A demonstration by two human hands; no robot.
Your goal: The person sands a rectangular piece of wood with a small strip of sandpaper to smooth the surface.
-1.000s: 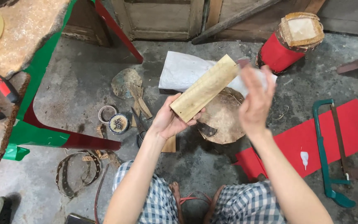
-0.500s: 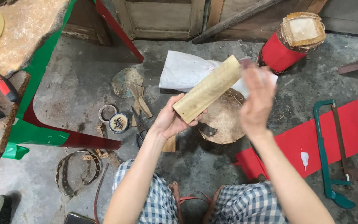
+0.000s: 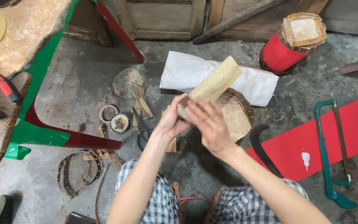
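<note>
A pale wooden block [image 3: 216, 83] points up and to the right in front of me. My left hand [image 3: 173, 119] grips its lower end from the left. Laid over that same lower end is my right hand [image 3: 209, 123], fingers spread on the wood. Under the block, on the concrete floor, lies a round leather-rimmed disc [image 3: 238, 114].
A white sack [image 3: 187, 72] lies behind the disc, a red drum [image 3: 289, 43] at the back right. Scissors [image 3: 143, 128] and a small round tin [image 3: 119, 122] lie left of my hands. A red sheet [image 3: 311, 139] holds a green hacksaw [image 3: 326, 153]. A green and red panel [image 3: 42, 120] leans at left.
My right hand has come down from beside the block's upper end onto its lower end. The block has turned more upright.
</note>
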